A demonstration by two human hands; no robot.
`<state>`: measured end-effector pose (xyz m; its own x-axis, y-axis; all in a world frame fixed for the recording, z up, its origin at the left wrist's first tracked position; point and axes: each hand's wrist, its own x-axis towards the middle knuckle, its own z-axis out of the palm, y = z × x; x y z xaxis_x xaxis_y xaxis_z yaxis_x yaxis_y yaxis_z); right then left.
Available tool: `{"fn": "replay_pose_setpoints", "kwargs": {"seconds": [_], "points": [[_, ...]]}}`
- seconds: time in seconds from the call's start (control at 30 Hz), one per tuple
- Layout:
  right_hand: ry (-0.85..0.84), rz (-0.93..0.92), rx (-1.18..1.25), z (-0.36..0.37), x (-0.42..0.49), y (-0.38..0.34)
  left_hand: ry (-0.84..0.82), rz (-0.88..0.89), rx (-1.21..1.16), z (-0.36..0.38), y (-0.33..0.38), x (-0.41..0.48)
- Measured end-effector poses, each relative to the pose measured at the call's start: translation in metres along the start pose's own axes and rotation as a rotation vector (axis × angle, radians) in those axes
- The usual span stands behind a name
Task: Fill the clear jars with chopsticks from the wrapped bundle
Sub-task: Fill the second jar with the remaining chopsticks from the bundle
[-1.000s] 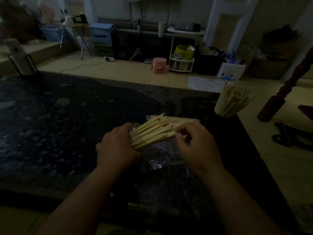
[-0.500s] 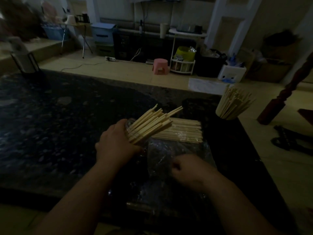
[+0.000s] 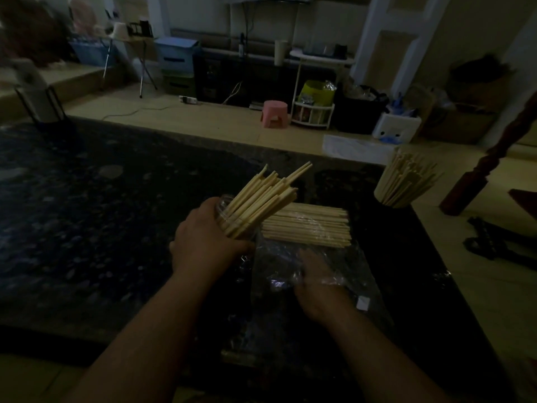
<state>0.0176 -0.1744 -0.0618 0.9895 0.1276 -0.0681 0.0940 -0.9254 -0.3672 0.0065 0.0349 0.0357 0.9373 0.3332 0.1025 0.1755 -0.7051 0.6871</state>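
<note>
Fingers of the left hand (image 3: 203,242) clasp a tilted clear jar (image 3: 224,203) of chopsticks (image 3: 261,196). Right hand (image 3: 319,280) rests at the plastic wrapper (image 3: 271,274), and I cannot tell its finger pose. Just beside the jar lies the wrapped bundle (image 3: 308,225).

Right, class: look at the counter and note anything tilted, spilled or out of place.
The clear jar in the left hand leans rightward, its chopsticks sticking out at uneven heights. Nothing has spilled; the wrapped bundle lies flat.
</note>
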Motion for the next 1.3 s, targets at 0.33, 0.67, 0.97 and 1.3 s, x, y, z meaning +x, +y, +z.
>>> {"fn": "replay_pose_setpoints", "kwargs": {"seconds": [0.33, 0.67, 0.97, 1.3], "points": [[-0.053, -0.02, -0.192, 0.001, 0.061, 0.001, 0.016, 0.076, 0.027, 0.005, -0.001, 0.002], [0.028, 0.049, -0.339, -0.001, 0.075, 0.0, 0.055, 0.171, 0.171, 0.007, 0.001, -0.002], [0.024, -0.007, -0.246, -0.004, 0.074, 0.006, 0.082, 0.25, 0.225, 0.01, 0.003, -0.007], [-0.09, 0.055, -0.19, -0.013, 0.077, -0.001, 0.068, 0.222, 0.186, 0.009, 0.003, -0.005]]}}
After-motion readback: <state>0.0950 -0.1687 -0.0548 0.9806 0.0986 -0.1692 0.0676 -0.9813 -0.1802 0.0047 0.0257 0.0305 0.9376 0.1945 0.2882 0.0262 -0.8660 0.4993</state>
